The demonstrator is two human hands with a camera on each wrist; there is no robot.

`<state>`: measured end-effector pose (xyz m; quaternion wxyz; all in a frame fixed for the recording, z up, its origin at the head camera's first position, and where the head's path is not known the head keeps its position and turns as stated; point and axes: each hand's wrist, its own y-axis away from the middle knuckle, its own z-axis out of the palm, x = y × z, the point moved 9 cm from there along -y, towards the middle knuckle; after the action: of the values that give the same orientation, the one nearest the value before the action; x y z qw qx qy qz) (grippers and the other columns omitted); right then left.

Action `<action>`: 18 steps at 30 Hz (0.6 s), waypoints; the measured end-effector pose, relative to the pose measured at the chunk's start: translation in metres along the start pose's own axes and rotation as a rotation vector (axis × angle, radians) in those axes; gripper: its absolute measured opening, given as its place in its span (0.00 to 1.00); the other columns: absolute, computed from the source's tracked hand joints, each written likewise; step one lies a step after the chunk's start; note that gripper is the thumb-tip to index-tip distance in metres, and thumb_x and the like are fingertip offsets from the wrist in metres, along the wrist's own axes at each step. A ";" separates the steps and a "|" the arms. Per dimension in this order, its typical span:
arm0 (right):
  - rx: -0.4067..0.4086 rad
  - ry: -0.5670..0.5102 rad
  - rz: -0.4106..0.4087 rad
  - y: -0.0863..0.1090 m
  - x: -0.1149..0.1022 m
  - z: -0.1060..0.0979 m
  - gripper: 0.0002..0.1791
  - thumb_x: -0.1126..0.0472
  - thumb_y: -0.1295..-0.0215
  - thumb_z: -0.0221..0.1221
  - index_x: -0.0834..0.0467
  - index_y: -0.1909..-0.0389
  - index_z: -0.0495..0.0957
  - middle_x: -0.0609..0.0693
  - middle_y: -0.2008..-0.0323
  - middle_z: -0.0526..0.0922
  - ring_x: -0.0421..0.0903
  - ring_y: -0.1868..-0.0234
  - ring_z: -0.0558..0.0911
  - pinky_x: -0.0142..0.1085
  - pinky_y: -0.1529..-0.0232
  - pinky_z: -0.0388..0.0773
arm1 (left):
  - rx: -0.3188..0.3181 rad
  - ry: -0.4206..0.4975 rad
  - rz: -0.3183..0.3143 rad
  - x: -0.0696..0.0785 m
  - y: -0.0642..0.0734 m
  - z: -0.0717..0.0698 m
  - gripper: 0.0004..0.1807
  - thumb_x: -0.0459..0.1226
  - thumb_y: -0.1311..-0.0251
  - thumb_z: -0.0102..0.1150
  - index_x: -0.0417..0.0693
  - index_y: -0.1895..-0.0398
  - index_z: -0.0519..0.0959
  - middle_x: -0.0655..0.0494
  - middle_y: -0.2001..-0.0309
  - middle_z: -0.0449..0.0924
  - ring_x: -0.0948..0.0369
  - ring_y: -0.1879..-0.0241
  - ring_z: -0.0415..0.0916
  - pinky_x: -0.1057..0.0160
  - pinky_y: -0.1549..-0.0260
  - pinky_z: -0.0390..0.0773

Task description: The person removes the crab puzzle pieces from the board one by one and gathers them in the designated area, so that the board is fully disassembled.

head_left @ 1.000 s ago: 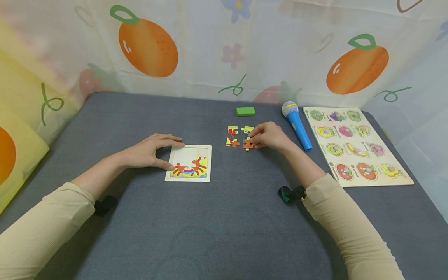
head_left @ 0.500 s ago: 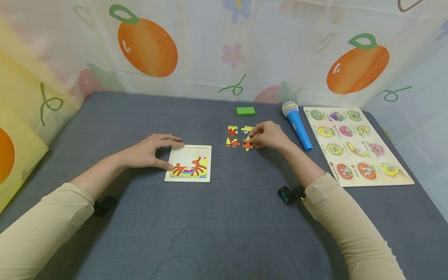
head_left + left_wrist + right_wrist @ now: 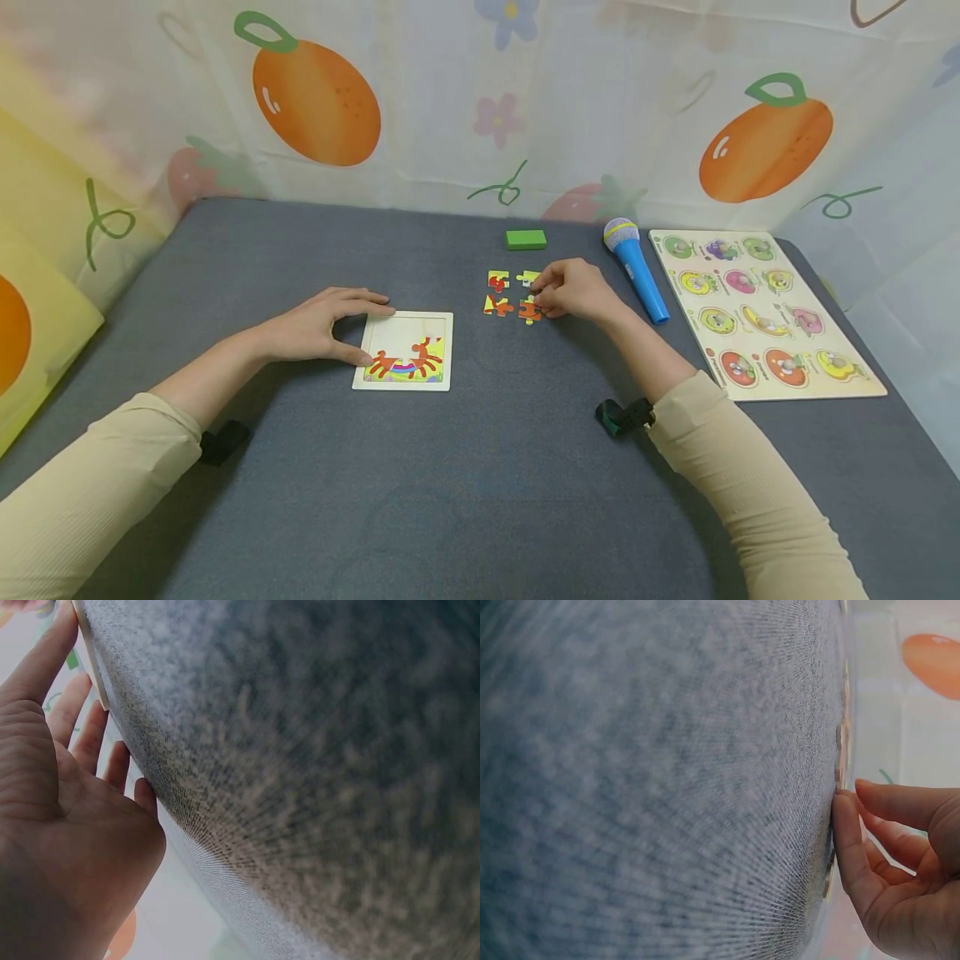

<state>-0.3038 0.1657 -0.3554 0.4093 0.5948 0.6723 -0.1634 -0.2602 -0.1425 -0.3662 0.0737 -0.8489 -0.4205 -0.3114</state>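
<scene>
The straight fingers of my left hand [image 3: 326, 325] rest at the left side of a white-framed puzzle board [image 3: 402, 385], the thumb touching its edge. Orange animals and a rainbow fill the board's lower part; its upper part is bare. To the right, my right hand [image 3: 577, 290] pinches the edge of an orange puzzle piece [image 3: 529, 311] at the tabletop. Beside it are a yellow-and-white piece [image 3: 527, 277], a red-and-yellow piece [image 3: 498, 281] and an orange-and-yellow piece [image 3: 498, 306]. In the right wrist view the fingertips hide part of the piece.
Behind the pieces lies a green block [image 3: 526, 240]. A blue toy microphone [image 3: 637, 271] lies right of my right hand, and a fruit puzzle board [image 3: 821, 377] lies farther right. A printed curtain [image 3: 435, 100] hangs behind the dark table [image 3: 420, 483].
The orange piece under my right fingertips has shifted very slightly to the left. My left hand and the puzzle board have stayed in place.
</scene>
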 end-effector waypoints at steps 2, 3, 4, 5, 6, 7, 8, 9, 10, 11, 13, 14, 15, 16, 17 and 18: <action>0.008 0.007 -0.011 0.000 -0.001 -0.001 0.13 0.65 0.34 0.60 0.64 0.50 0.81 0.59 0.59 0.86 0.40 0.68 0.85 0.36 0.61 0.86 | 0.000 0.002 -0.001 0.000 0.000 0.000 0.39 0.50 0.48 0.73 0.55 0.31 0.71 0.49 0.26 0.62 0.42 0.24 0.48 0.33 0.31 0.51; 0.012 0.011 -0.019 0.000 -0.002 -0.001 0.13 0.65 0.34 0.59 0.64 0.50 0.81 0.59 0.60 0.86 0.41 0.67 0.85 0.36 0.60 0.86 | 0.000 0.001 -0.001 0.000 0.000 0.000 0.39 0.50 0.48 0.73 0.55 0.31 0.71 0.49 0.26 0.62 0.42 0.24 0.47 0.33 0.31 0.51; 0.017 0.013 -0.024 0.001 -0.003 -0.002 0.13 0.66 0.34 0.59 0.64 0.50 0.80 0.58 0.60 0.86 0.42 0.67 0.86 0.37 0.60 0.86 | 0.000 0.002 0.000 0.000 0.000 0.000 0.39 0.50 0.48 0.73 0.55 0.31 0.71 0.49 0.26 0.62 0.42 0.24 0.48 0.33 0.31 0.51; 0.020 0.012 -0.030 0.001 -0.004 -0.002 0.13 0.66 0.34 0.58 0.64 0.50 0.80 0.58 0.61 0.86 0.43 0.66 0.86 0.37 0.60 0.86 | 0.000 0.001 0.001 0.000 0.000 0.000 0.39 0.50 0.48 0.73 0.55 0.31 0.71 0.49 0.26 0.62 0.42 0.24 0.48 0.33 0.31 0.51; 0.024 0.012 -0.035 0.001 -0.004 -0.002 0.13 0.66 0.34 0.58 0.64 0.50 0.80 0.58 0.61 0.85 0.44 0.66 0.86 0.37 0.60 0.86 | 0.000 0.001 0.001 0.000 0.000 0.000 0.40 0.50 0.48 0.73 0.55 0.31 0.71 0.49 0.26 0.62 0.42 0.24 0.48 0.33 0.31 0.51; 0.029 0.012 -0.041 0.002 -0.005 -0.002 0.13 0.67 0.34 0.58 0.64 0.50 0.80 0.58 0.62 0.85 0.44 0.66 0.86 0.37 0.60 0.86 | 0.000 0.000 0.001 0.000 0.000 0.000 0.40 0.50 0.48 0.73 0.55 0.31 0.71 0.49 0.26 0.62 0.42 0.24 0.48 0.33 0.31 0.51; 0.036 0.015 -0.047 0.002 -0.007 -0.003 0.13 0.67 0.34 0.57 0.64 0.50 0.80 0.57 0.63 0.85 0.44 0.66 0.86 0.37 0.60 0.86 | 0.000 -0.001 0.001 0.000 0.000 0.000 0.40 0.50 0.48 0.73 0.55 0.31 0.71 0.49 0.26 0.62 0.42 0.24 0.48 0.33 0.31 0.51; 0.041 0.013 -0.053 0.001 -0.008 -0.003 0.13 0.67 0.34 0.57 0.65 0.50 0.79 0.57 0.63 0.84 0.43 0.66 0.86 0.37 0.60 0.86 | 0.000 -0.002 0.000 0.000 0.000 0.000 0.40 0.50 0.49 0.73 0.55 0.31 0.71 0.49 0.26 0.62 0.42 0.24 0.48 0.33 0.31 0.51; 0.049 0.013 -0.056 0.002 -0.010 -0.003 0.13 0.67 0.34 0.57 0.65 0.50 0.79 0.56 0.63 0.84 0.43 0.67 0.86 0.37 0.60 0.86 | 0.001 -0.002 0.000 0.000 0.000 0.000 0.40 0.50 0.49 0.73 0.55 0.31 0.71 0.48 0.26 0.62 0.42 0.24 0.48 0.33 0.31 0.51; 0.057 0.015 -0.063 0.001 -0.011 -0.003 0.13 0.67 0.34 0.57 0.65 0.50 0.79 0.56 0.63 0.84 0.43 0.67 0.86 0.37 0.60 0.86 | 0.000 -0.002 -0.001 0.000 0.000 0.000 0.40 0.51 0.49 0.73 0.55 0.31 0.71 0.48 0.26 0.62 0.42 0.24 0.48 0.32 0.31 0.51; 0.071 0.011 -0.072 0.001 -0.015 -0.003 0.14 0.67 0.34 0.58 0.64 0.49 0.80 0.56 0.64 0.83 0.42 0.67 0.86 0.38 0.61 0.87 | 0.000 -0.002 -0.003 0.000 -0.001 0.000 0.40 0.51 0.49 0.73 0.55 0.31 0.71 0.48 0.26 0.62 0.42 0.24 0.48 0.32 0.31 0.51; 0.074 0.006 -0.077 0.001 -0.017 -0.002 0.14 0.67 0.34 0.58 0.64 0.49 0.80 0.56 0.64 0.83 0.42 0.67 0.86 0.38 0.61 0.87 | 0.000 -0.001 -0.003 0.000 -0.001 -0.001 0.40 0.51 0.49 0.73 0.55 0.31 0.71 0.48 0.26 0.62 0.42 0.24 0.48 0.32 0.31 0.51; 0.076 0.003 -0.080 0.002 -0.018 -0.001 0.14 0.67 0.34 0.58 0.64 0.49 0.80 0.56 0.64 0.83 0.42 0.68 0.87 0.38 0.61 0.87 | 0.000 0.001 -0.004 0.000 -0.001 -0.001 0.40 0.51 0.49 0.73 0.55 0.31 0.71 0.48 0.26 0.62 0.42 0.24 0.48 0.32 0.31 0.50; 0.075 0.003 -0.084 0.002 -0.020 0.001 0.14 0.67 0.34 0.59 0.64 0.49 0.80 0.56 0.64 0.83 0.43 0.68 0.87 0.38 0.61 0.87 | 0.000 0.002 -0.003 0.000 -0.001 -0.001 0.40 0.50 0.49 0.73 0.54 0.31 0.71 0.48 0.26 0.62 0.42 0.24 0.48 0.32 0.31 0.50; 0.070 -0.002 -0.088 0.001 -0.022 0.002 0.14 0.67 0.34 0.59 0.64 0.49 0.80 0.56 0.63 0.82 0.43 0.68 0.87 0.38 0.61 0.87 | -0.001 0.003 -0.004 0.000 -0.001 -0.001 0.40 0.50 0.49 0.73 0.54 0.31 0.71 0.48 0.26 0.62 0.42 0.24 0.48 0.32 0.31 0.50; 0.065 -0.005 -0.091 0.001 -0.023 0.004 0.14 0.67 0.34 0.59 0.65 0.49 0.79 0.56 0.63 0.82 0.43 0.67 0.87 0.38 0.61 0.87 | -0.001 0.004 -0.004 0.000 -0.001 -0.001 0.40 0.50 0.49 0.73 0.54 0.31 0.71 0.48 0.26 0.62 0.42 0.24 0.48 0.32 0.31 0.50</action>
<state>-0.3022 0.1479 -0.3407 0.3834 0.5761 0.6921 -0.2051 -0.2611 -0.1422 -0.3656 0.0738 -0.8475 -0.4219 -0.3135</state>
